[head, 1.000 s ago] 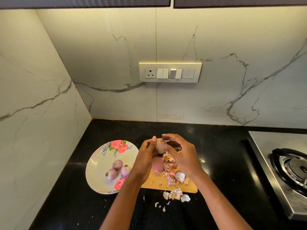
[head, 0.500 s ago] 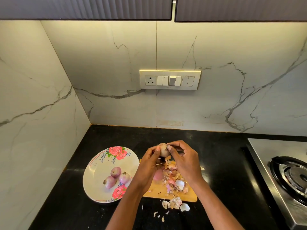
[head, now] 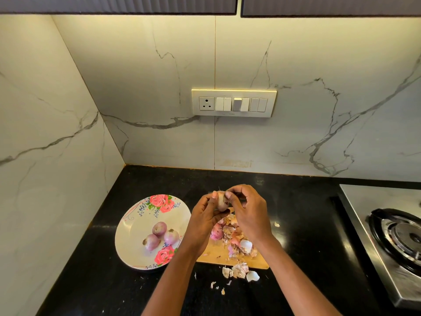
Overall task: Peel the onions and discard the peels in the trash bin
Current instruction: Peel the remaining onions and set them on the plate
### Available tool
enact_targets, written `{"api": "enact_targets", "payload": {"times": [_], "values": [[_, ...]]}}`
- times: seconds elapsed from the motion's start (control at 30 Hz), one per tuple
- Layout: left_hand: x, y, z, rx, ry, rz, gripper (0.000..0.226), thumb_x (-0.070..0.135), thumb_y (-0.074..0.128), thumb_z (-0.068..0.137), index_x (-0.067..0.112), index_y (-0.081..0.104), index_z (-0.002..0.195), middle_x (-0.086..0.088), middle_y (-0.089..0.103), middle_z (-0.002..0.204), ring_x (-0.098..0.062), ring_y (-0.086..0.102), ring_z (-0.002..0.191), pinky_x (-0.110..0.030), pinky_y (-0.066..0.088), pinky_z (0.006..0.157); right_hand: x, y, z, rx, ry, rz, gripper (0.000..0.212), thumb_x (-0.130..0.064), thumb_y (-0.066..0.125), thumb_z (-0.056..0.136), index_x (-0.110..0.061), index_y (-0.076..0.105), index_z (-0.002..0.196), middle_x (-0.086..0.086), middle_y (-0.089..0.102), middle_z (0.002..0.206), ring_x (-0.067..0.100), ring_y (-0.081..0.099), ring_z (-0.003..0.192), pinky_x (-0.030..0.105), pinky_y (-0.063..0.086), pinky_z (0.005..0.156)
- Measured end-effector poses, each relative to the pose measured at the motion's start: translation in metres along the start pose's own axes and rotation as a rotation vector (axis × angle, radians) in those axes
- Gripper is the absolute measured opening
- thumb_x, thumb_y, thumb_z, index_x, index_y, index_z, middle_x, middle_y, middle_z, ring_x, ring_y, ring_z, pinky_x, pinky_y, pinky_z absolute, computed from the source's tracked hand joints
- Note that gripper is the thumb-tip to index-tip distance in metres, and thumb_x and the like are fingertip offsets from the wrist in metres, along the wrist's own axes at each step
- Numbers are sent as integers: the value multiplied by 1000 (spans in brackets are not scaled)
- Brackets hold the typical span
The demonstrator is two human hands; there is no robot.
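Note:
My left hand [head: 205, 215] grips a small pale onion [head: 220, 201] above the wooden cutting board [head: 214, 255]. The thumb and fingers of my right hand [head: 248, 213] pinch at the onion's top. A heap of onion peels [head: 237, 238] lies on the board under my hands, with a pink onion [head: 215, 233] partly hidden beside it. More peels [head: 239, 271] are scattered on the black counter in front of the board. Three peeled purple onions [head: 160, 236] sit on the floral plate [head: 134, 233] at the left. No trash bin is in view.
The black counter [head: 296, 215] runs to marble walls at the back and left. A steel gas stove [head: 391, 236] occupies the right side. A switch panel [head: 234, 103] is on the back wall. Dark cabinets hang overhead.
The camera view has tilted upward, so everything sits lower in the frame. My hands stay together on the onion, and my right fingers have shifted to its top.

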State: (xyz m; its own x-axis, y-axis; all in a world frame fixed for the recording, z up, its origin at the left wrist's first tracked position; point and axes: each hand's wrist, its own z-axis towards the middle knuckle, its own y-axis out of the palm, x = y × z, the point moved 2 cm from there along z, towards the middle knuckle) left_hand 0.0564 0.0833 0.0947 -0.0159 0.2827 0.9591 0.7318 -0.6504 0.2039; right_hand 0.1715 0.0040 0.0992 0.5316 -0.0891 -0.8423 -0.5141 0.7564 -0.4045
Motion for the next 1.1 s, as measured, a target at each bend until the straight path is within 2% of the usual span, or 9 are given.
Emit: {"api": "enact_targets", "payload": {"times": [0.07, 0.23, 0.3, 0.43, 0.5, 0.6, 0.83, 1.03, 1.1], "values": [[0, 0, -1, -16, -3, 7, 43, 43, 49, 99, 13, 65, 126, -12, 70, 119, -24, 71, 110, -30, 58, 89, 2, -2, 6, 30, 61, 22, 5, -23, 66, 97, -24, 68, 102, -10, 67, 97, 0, 64, 94, 14, 54, 76], [1, -4, -1, -7, -27, -40, 44, 43, 50, 97, 12, 62, 126, -11, 73, 116, -21, 74, 103, -27, 59, 86, 24, -13, 17, 6, 248, 13, 9, -23, 67, 98, -27, 69, 106, -15, 70, 96, 6, 69, 89, 38, 63, 78], [0, -7, -1, 19, -32, -57, 42, 43, 50, 98, 14, 60, 127, -10, 72, 116, -21, 74, 104, -27, 59, 85, 29, -15, 15, -76, 257, -25, 19, -22, 69, 96, -23, 71, 115, -13, 71, 102, 3, 68, 94, 35, 62, 83], [0, -13, 2, 71, -28, -75, 30, 38, 48, 103, 18, 60, 122, -8, 72, 113, -23, 74, 104, -26, 59, 82, 14, -15, 5, -161, 198, 3, 24, -33, 65, 97, -29, 69, 121, -17, 70, 112, -2, 66, 102, 13, 54, 82], [0, -13, 3, 80, -17, -73, 26, 38, 46, 104, 22, 60, 119, -6, 70, 114, -24, 72, 107, -28, 59, 85, 5, -12, -2, -178, 156, 78, 25, -34, 68, 95, -29, 70, 120, -17, 71, 113, 0, 67, 103, 16, 56, 84], [-1, -13, 4, 68, 7, -31, 26, 41, 45, 103, 27, 60, 118, -4, 69, 116, -22, 72, 107, -34, 59, 91, -2, -3, -10, -165, 29, -28, 34, -29, 77, 89, -24, 71, 122, -13, 71, 116, 2, 66, 104, 17, 55, 86], [2, -18, 6, 62, 32, 79, 47, 53, 54, 91, 15, 57, 118, -10, 70, 113, -25, 74, 100, -40, 61, 91, -11, -5, -8, -89, -49, -43, 38, -21, 79, 86, -25, 69, 121, -13, 75, 106, -2, 68, 102, 7, 51, 86], [5, -23, 6, 56, 70, 168, 31, 40, 60, 95, 16, 59, 115, -7, 70, 113, -19, 73, 98, -31, 61, 81, -12, -5, -5, -166, -42, -112, 42, -18, 79, 87, -32, 63, 123, -15, 74, 99, 0, 69, 96, 16, 56, 87], [6, -24, 5, 39, 98, 197, 28, 36, 60, 97, 16, 60, 116, -4, 70, 113, -17, 72, 98, -29, 60, 79, -10, -6, -4, -187, 17, -107, 43, -18, 78, 88, -37, 58, 122, -16, 73, 100, 2, 67, 99, 15, 52, 87]]}}
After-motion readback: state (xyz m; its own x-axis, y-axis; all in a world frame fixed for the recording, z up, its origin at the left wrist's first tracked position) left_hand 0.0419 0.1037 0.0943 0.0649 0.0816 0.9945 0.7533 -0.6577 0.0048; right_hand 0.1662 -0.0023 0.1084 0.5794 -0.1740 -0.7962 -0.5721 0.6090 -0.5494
